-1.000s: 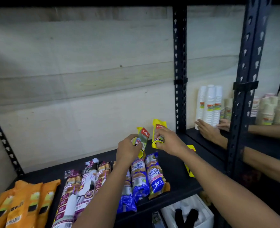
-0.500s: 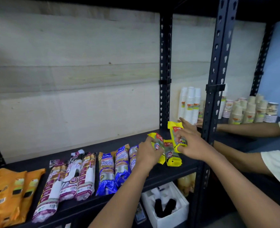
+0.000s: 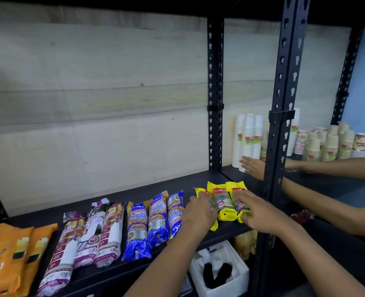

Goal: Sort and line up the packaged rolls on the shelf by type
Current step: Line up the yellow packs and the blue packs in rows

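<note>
Both the left hand (image 3: 199,211) and right hand (image 3: 257,209) press flat, fingers open, squaring three yellow rolls (image 3: 224,202) on the shelf (image 3: 177,183); next, nudge their ends level.

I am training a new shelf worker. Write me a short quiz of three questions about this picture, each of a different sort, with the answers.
1. True or false: the yellow rolls lie at the right end of the row on the shelf.
2. Which group lies directly left of the blue rolls? A) orange packs B) purple and white rolls C) cup stacks
3. Fill in: the left hand and right hand both rest on the ____ rolls.

Key: 1 true. 2 B, the purple and white rolls. 3 yellow.
</note>
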A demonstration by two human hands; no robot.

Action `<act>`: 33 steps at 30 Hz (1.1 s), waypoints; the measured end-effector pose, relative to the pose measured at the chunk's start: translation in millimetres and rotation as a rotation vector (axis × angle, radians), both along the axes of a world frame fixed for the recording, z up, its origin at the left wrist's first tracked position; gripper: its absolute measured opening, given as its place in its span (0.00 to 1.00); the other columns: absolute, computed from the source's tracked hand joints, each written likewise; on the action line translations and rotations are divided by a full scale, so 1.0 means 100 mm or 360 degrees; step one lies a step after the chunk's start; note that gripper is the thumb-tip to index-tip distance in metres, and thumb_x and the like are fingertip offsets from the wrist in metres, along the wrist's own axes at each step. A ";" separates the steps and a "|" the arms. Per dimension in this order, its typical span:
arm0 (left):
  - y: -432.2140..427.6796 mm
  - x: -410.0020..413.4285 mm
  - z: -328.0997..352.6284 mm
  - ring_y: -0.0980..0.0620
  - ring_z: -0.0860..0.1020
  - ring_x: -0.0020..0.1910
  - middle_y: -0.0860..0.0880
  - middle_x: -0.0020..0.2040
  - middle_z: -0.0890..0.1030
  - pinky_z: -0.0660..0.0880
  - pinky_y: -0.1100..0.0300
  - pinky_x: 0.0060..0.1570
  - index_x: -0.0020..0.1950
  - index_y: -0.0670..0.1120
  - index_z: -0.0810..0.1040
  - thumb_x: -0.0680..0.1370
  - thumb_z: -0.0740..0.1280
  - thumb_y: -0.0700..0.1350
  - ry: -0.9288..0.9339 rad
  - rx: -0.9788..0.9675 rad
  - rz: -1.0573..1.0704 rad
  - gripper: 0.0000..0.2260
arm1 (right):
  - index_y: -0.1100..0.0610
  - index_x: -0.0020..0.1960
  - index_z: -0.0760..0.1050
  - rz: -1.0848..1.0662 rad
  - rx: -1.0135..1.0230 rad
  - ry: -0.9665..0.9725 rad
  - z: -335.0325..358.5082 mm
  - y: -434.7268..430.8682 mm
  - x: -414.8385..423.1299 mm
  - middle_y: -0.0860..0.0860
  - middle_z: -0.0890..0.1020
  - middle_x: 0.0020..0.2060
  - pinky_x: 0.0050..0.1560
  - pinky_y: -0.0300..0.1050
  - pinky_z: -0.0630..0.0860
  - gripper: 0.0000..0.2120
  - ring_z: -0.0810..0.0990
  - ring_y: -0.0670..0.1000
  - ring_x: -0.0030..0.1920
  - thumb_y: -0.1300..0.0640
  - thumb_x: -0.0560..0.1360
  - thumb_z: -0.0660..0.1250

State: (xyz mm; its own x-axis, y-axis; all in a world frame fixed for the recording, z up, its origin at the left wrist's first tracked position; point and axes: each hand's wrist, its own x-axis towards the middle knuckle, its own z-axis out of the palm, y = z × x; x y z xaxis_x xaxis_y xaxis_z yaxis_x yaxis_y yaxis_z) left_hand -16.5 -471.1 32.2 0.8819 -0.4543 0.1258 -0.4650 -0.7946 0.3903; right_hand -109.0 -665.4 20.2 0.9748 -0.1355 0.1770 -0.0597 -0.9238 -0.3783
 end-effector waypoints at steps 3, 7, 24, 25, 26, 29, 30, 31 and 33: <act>0.01 0.03 0.09 0.39 0.77 0.62 0.40 0.63 0.77 0.74 0.49 0.55 0.69 0.43 0.67 0.79 0.63 0.56 -0.0128 0.0146 -0.0047 0.24 | 0.36 0.73 0.59 -0.0010 0.0001 0.0002 -0.04 -0.03 -0.04 0.32 0.55 0.74 0.56 0.51 0.77 0.32 0.75 0.46 0.62 0.49 0.71 0.63; 0.06 0.16 0.12 0.40 0.83 0.50 0.39 0.63 0.77 0.79 0.49 0.53 0.72 0.46 0.64 0.79 0.62 0.53 0.0143 -0.0036 -0.0081 0.24 | 0.40 0.77 0.58 -0.0143 0.0203 -0.0132 -0.17 -0.03 -0.06 0.42 0.59 0.76 0.69 0.50 0.69 0.31 0.66 0.48 0.73 0.43 0.76 0.63; 0.05 0.29 0.21 0.46 0.54 0.78 0.53 0.79 0.57 0.64 0.40 0.71 0.78 0.63 0.57 0.73 0.67 0.68 -0.0031 0.0327 -0.0851 0.36 | 0.47 0.77 0.61 -0.0559 0.0234 -0.0226 -0.36 0.21 0.03 0.50 0.65 0.74 0.66 0.54 0.71 0.29 0.67 0.56 0.71 0.44 0.79 0.63; 0.02 0.30 0.21 0.47 0.48 0.80 0.55 0.81 0.52 0.59 0.37 0.74 0.79 0.64 0.53 0.72 0.68 0.67 0.0032 0.0429 -0.0899 0.39 | 0.47 0.77 0.61 -0.0566 0.0228 -0.0219 -0.37 0.23 0.04 0.50 0.65 0.74 0.67 0.54 0.70 0.28 0.67 0.57 0.71 0.44 0.79 0.62; 0.00 0.31 0.19 0.47 0.43 0.81 0.56 0.82 0.47 0.55 0.36 0.75 0.79 0.64 0.51 0.73 0.68 0.66 0.0070 0.0530 -0.0940 0.40 | 0.48 0.77 0.62 -0.0567 0.0214 -0.0207 -0.38 0.24 0.05 0.50 0.65 0.74 0.67 0.53 0.70 0.28 0.67 0.57 0.71 0.46 0.80 0.62; -0.03 0.28 0.05 0.44 0.37 0.80 0.55 0.82 0.44 0.51 0.37 0.76 0.80 0.63 0.49 0.76 0.69 0.59 0.0094 0.0598 -0.0928 0.39 | 0.49 0.76 0.64 -0.0557 0.0188 -0.0220 -0.41 0.25 0.09 0.50 0.68 0.71 0.66 0.53 0.70 0.26 0.68 0.58 0.70 0.50 0.79 0.63; -0.04 0.25 0.00 0.43 0.36 0.80 0.55 0.82 0.43 0.51 0.37 0.77 0.80 0.63 0.49 0.77 0.69 0.57 0.0095 0.0546 -0.0883 0.38 | 0.49 0.75 0.65 -0.0543 0.0189 -0.0227 -0.41 0.26 0.09 0.50 0.69 0.70 0.66 0.53 0.71 0.26 0.69 0.58 0.69 0.52 0.78 0.63; -0.04 0.20 -0.06 0.42 0.35 0.80 0.54 0.83 0.43 0.51 0.38 0.77 0.80 0.62 0.49 0.78 0.68 0.55 0.0092 0.0485 -0.0836 0.37 | 0.49 0.75 0.66 -0.0526 0.0195 -0.0233 -0.42 0.26 0.10 0.50 0.70 0.70 0.65 0.53 0.72 0.26 0.70 0.57 0.68 0.53 0.78 0.63; -0.06 0.10 -0.16 0.39 0.34 0.79 0.51 0.83 0.43 0.51 0.38 0.76 0.80 0.62 0.50 0.80 0.66 0.52 0.0065 0.0378 -0.0761 0.35 | 0.48 0.74 0.66 -0.0498 0.0168 -0.0240 -0.41 0.26 0.10 0.49 0.70 0.69 0.63 0.54 0.73 0.25 0.70 0.56 0.68 0.56 0.77 0.61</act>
